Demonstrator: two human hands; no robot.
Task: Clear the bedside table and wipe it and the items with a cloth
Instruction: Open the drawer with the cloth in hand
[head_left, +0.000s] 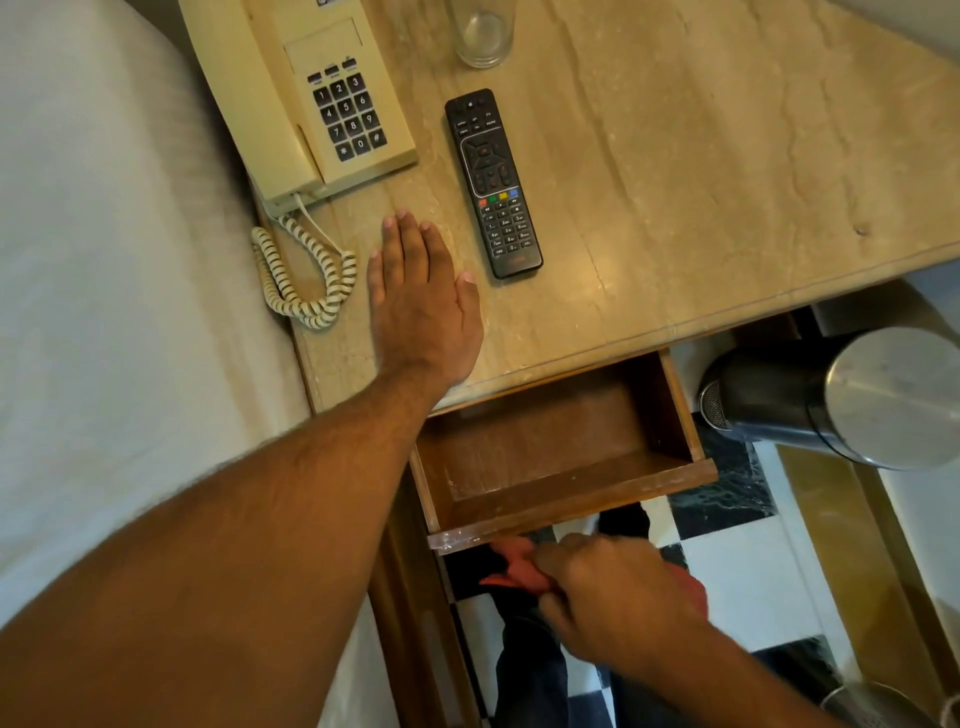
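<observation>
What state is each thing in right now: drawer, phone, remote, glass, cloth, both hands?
Drawer: pulled open, nothing visible inside.
Phone: handset on its cradle, cord coiled at the table edge.
Remote: lying flat, buttons up.
Glass: upright, looks empty.
Red cloth: bunched in the right hand, below the drawer front.
Left hand: open, palm flat on the table.

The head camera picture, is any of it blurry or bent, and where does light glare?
Head view: right hand and red cloth are motion-blurred; the tabletop edge bows from wide-angle distortion; soft glare sits on the marble beside the remote and on the kettle lid.
</observation>
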